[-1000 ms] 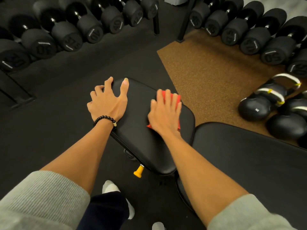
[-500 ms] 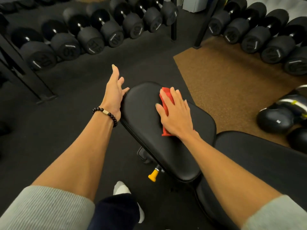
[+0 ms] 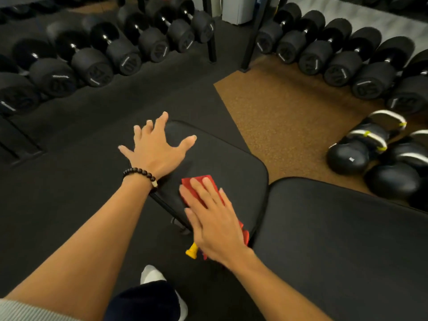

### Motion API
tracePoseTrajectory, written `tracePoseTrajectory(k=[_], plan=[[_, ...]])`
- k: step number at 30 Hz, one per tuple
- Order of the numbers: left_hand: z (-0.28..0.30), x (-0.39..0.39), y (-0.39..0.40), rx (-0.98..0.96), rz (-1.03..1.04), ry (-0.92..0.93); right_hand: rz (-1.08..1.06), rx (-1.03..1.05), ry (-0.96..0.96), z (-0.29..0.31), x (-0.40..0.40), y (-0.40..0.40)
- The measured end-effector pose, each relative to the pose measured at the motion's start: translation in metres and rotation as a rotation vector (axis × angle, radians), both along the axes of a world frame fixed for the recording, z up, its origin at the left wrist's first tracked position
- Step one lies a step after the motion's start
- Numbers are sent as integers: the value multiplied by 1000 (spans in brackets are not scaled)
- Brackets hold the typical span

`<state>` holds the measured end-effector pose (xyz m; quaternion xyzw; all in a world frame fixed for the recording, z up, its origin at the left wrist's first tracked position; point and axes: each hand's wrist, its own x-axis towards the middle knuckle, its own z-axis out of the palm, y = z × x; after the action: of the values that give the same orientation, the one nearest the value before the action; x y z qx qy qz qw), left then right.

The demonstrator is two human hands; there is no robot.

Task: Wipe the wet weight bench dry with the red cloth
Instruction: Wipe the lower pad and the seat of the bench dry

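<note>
— Dumbbells [image 3: 92, 66] lined the floor at the far left, didn't they?

— Yes, a black row of them, well apart from the weight bench [image 3: 222, 163]. Next came the left hand [image 3: 155, 151], fingers spread wide and gripping nothing, palm down over the far left corner of the seat pad. A beaded bracelet [image 3: 139, 173] sat on that wrist.

— And the red cloth [image 3: 196, 184]?

— It lay flat on the seat pad near its left edge, toward the near end. The right hand [image 3: 215, 223] pressed it down with fingers straight and together, not curled around it. Red showed past the fingertips and again by the heel of the hand.

— Anything under the pad?

— A yellow knob [image 3: 191, 251] peeked out just beside the right hand, below the pad's near left edge. It was probably an adjustment pin, though the blur made that hard to tell.

— Further right?

— The back pad [image 3: 347, 239] began just beside the seat pad. Beyond the bench's right edge, kettlebells [image 3: 352, 156] stood on the brown mat [image 3: 289, 117], with more dumbbells behind.
</note>
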<state>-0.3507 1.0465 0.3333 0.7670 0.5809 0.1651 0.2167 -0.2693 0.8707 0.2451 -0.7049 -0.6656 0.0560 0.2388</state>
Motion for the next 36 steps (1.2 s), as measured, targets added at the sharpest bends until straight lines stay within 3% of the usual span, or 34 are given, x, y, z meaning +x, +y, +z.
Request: tracePoseTrajectory(k=[5, 7, 12, 14, 18, 20, 23, 26, 28, 30, 32, 36], plan=[[-18, 18, -25, -106, -142, 378, -344, -29, 211, -9, 57, 17], [-21, 17, -28, -89, -147, 426, -402, -21, 247, -4, 44, 24], [-9, 27, -32, -162, -109, 400, 36, 75, 110, -19, -1, -38], [-7, 31, -37, -161, -111, 380, 59, 65, 133, -32, 22, -62], [-4, 47, -67, -35, -175, 248, -420, 97, 437, -15, 99, -82], [-3, 63, -86, 3, -263, 140, -584, 149, 492, 14, 137, -94], [-6, 93, -114, -13, -418, 28, -592, 74, 333, 42, 178, -121], [-17, 124, -138, -59, -595, 40, -541, -124, 255, 30, 188, -143], [-30, 139, -151, -90, -669, 172, -430, -275, 141, 12, 179, -156], [-45, 145, -158, -114, -704, 359, -339, -336, -52, -5, 169, -166], [-56, 143, -160, -120, -740, 473, -337, -368, -123, -12, 174, -164], [-60, 140, -155, -140, -766, 477, -465, -402, -203, -15, 219, -123]])
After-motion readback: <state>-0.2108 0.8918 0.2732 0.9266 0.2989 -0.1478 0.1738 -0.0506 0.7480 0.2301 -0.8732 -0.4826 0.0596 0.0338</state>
